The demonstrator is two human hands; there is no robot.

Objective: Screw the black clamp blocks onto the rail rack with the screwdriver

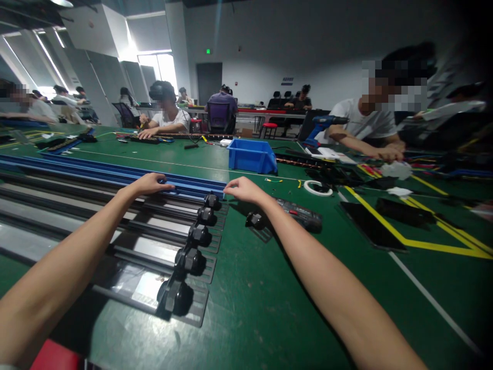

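Note:
Long blue rails (192,186) lie along the far side of a row of dark light-bar housings (115,222). My left hand (151,183) rests over the blue rails with its fingers curled and thumb stretched along them, closed on a rail's edge. At the right end of the same rails, my right hand (245,189) has thumb and fingers pinched together on the rail end; the exact contact is partly hidden. Black cable glands (191,261) and flat slotted brackets (196,308) stick out from the housings' near ends.
A blue bin (252,156) stands beyond my hands. Right of my forearm lie a black-red power tool (302,215), a loose gland (256,221), a white tape ring (318,188) and a dark flat panel (372,226). Co-workers sit across the green table (269,308).

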